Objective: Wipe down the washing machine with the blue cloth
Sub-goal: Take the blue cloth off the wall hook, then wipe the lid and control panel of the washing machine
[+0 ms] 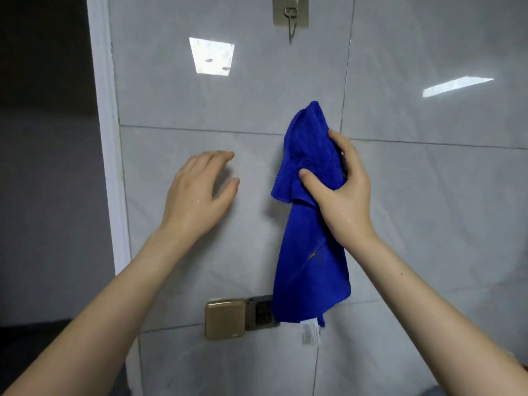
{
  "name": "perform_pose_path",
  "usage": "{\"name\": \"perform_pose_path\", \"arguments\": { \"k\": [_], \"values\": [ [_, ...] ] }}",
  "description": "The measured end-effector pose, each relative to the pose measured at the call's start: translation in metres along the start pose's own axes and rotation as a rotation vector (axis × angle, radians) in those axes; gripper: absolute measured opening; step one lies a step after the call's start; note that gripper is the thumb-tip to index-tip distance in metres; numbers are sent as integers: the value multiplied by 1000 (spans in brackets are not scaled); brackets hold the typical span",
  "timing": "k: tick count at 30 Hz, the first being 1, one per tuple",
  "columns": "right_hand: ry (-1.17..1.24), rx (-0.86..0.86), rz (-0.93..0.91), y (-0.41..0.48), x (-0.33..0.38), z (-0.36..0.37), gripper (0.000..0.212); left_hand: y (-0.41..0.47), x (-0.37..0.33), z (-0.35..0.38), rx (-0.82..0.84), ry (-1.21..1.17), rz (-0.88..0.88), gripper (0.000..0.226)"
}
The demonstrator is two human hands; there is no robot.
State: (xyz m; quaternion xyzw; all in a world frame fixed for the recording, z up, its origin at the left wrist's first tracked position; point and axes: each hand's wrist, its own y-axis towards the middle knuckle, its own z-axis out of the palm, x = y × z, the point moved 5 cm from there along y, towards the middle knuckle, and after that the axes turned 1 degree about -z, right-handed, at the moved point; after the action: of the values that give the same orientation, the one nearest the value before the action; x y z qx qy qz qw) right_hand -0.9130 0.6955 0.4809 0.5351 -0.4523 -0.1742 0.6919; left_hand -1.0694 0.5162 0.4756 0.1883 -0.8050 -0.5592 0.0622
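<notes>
The blue cloth (310,252) hangs bunched in front of a grey tiled wall, with a white label at its bottom edge. My right hand (343,192) grips it near the top, thumb pressed into the fabric. To the left of the cloth, my left hand (200,190) is raised with fingers apart and holds nothing. No washing machine is in view.
A metal hook (291,15) on an adhesive plate is fixed to the wall above the cloth. A gold socket cover (225,318) and a dark socket (261,312) sit low on the wall. A white door frame (107,138) borders a dark opening on the left.
</notes>
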Motion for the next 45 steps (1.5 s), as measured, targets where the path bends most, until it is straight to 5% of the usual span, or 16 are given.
{"name": "perform_pose_path", "arguments": {
  "k": [9, 20, 27, 38, 45],
  "values": [
    [-127, 173, 301, -203, -24, -42, 54, -170, -35, 20, 245, -152, -31, 43],
    [-352, 36, 874, -429, 20, -151, 64, -398, -109, 37, 687, -429, -360, 37],
    [-563, -117, 977, -498, 110, -227, 61, -434, -219, 33, 902, -619, -165, 50],
    [-978, -772, 988, -581, 277, -313, 60, -462, -408, 3, 1108, -1109, 331, 45],
    [-1215, -1306, 977, -644, 370, -275, 58, -501, -485, -19, 1252, -1323, 820, 55]
  ]
}}
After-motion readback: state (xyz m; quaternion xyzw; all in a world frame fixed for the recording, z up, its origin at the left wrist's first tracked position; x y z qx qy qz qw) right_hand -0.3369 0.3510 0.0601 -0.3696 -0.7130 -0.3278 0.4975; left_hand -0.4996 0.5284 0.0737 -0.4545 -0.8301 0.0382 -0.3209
